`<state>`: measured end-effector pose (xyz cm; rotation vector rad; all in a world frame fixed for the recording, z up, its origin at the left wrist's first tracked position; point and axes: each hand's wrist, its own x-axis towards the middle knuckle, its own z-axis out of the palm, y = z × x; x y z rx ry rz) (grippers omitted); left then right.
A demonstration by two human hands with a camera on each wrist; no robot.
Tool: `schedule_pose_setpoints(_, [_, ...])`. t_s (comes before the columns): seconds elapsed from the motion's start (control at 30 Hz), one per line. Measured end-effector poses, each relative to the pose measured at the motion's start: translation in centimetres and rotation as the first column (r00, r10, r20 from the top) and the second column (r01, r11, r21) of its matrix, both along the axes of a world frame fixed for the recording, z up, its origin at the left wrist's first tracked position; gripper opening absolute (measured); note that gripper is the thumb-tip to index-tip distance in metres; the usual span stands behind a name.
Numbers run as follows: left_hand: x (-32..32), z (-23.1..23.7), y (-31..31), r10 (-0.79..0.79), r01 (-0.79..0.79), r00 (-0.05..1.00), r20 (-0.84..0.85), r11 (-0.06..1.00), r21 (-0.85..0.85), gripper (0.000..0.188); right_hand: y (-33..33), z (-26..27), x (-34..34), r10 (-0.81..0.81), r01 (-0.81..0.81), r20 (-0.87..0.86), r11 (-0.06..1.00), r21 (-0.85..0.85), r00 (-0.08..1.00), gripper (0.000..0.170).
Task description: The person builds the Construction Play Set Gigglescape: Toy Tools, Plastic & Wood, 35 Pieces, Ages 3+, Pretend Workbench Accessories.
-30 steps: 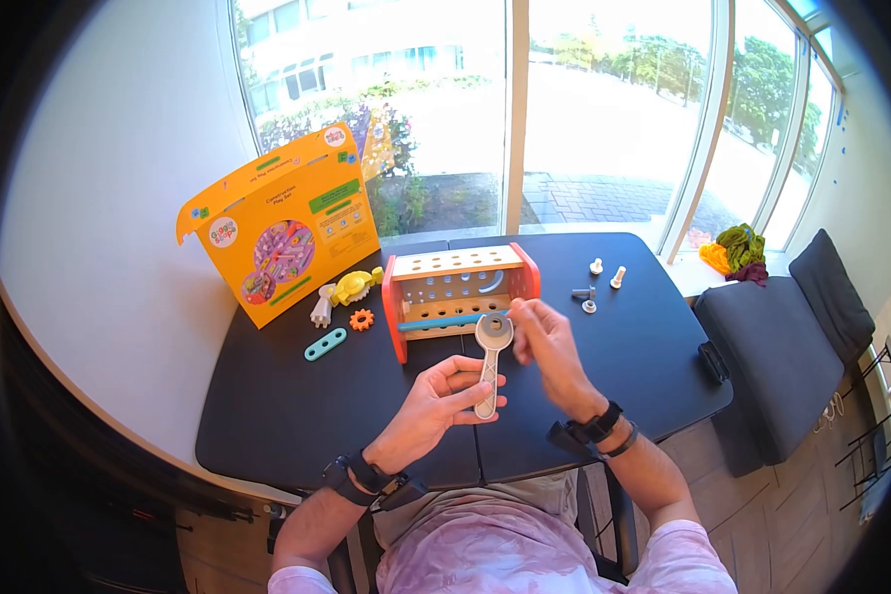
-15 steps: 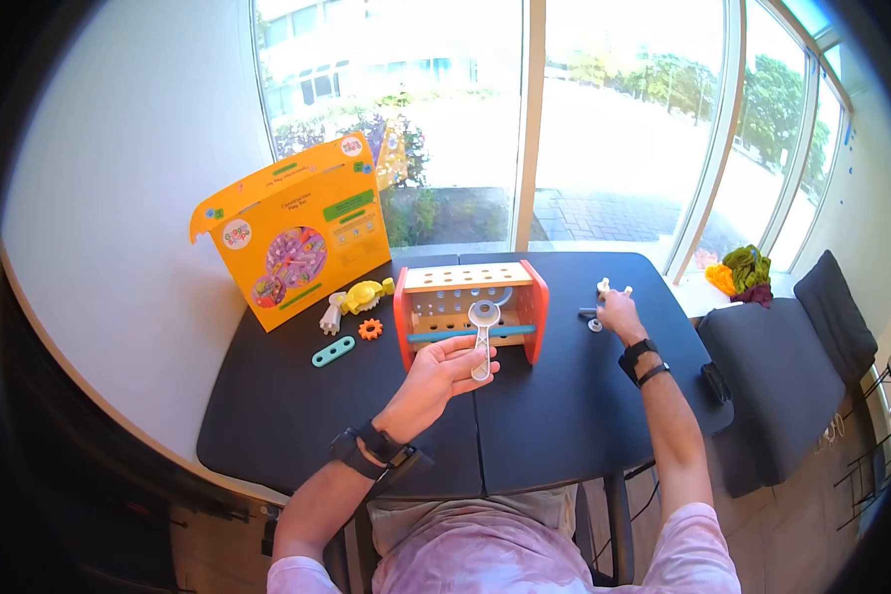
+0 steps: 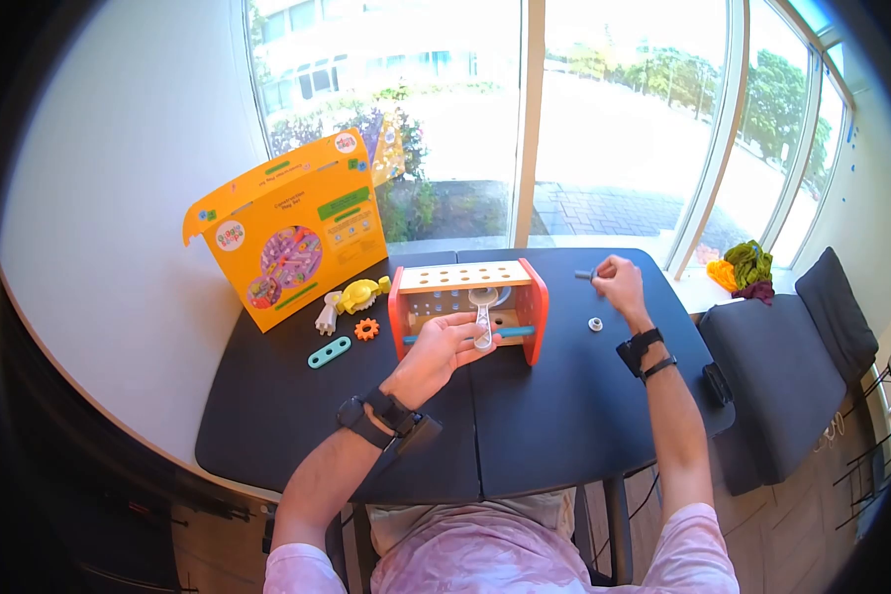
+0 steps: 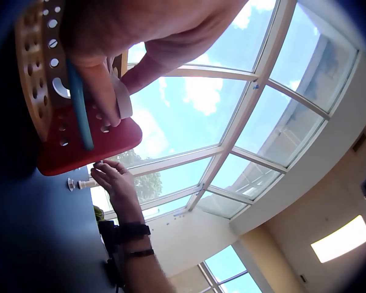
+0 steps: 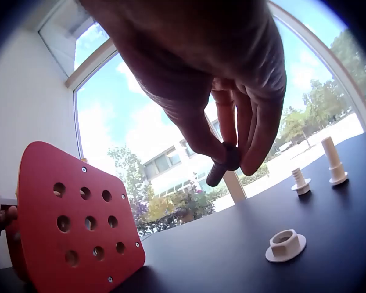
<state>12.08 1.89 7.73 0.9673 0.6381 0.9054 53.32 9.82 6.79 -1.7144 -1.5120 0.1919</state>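
Observation:
My left hand (image 3: 445, 346) holds a pale grey toy wrench (image 3: 482, 315) by its handle, ring end upward, in front of the toy workbench. This workbench (image 3: 462, 274) has red side panels, a perforated wooden top and a blue bar (image 4: 79, 107) across its front. Over the right part of the table, my right hand (image 3: 622, 287) pinches a dark grey toy bolt (image 5: 222, 166) between thumb and fingers, its threaded end angled down. Below it on the table lies a white flanged nut (image 5: 285, 246). Two white bolts, one short (image 5: 301, 182) and one longer (image 5: 333, 162), stand on their heads nearby.
Left of the workbench lie a teal three-hole strip (image 3: 329, 352), an orange gear (image 3: 366, 329) and yellow and white toy pieces (image 3: 358, 295). An orange box (image 3: 287, 233) stands behind them against the window. A dark chair (image 3: 777, 366) is beyond the table's right edge.
My right hand has moved from beside the wrench to the loose hardware at right and picked up the dark grey bolt. My left hand keeps the wrench in front of the workbench.

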Motion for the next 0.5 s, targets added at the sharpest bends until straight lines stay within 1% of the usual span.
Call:
schedule_pose_setpoints(0.1, [0.3, -0.2, 0.7, 0.006, -0.006, 0.999, 0.047, 1.0, -0.013, 0.032, -0.4, 4.8, -3.1, 0.098, -0.089, -0.062, 0.986, 0.139, 0.993, 0.025])
schedule_pose_setpoints(0.2, [0.8, -0.3, 1.4, 0.016, -0.015, 0.999, 0.041, 1.0, -0.023, 0.031, 0.4, 8.9, -6.1, 0.259, -0.234, -0.08, 0.944, 0.232, 0.963, 0.027])
schedule_pose_setpoints(0.3, [1.2, -0.6, 2.0, 0.017, -0.016, 0.999, 0.044, 1.0, -0.014, 0.031, 1.7, 11.8, -9.3, 0.457, -0.429, -0.063, 0.867, 0.254, 0.887, 0.03])
schedule_pose_setpoints(0.4, [1.3, -0.6, 2.5, 0.003, -0.003, 0.999, 0.052, 1.0, -0.002, 0.03, 2.6, 14.1, -12.7, 0.542, -0.543, 0.045, 0.83, 0.127, 0.839, 0.029])
schedule_pose_setpoints(0.5, [1.3, -0.9, 3.3, -0.005, 0.005, 0.999, 0.054, 1.0, -0.011, 0.036, 4.0, 14.2, -15.2, 0.609, -0.628, 0.223, 0.778, 0.019, 0.761, 0.027])
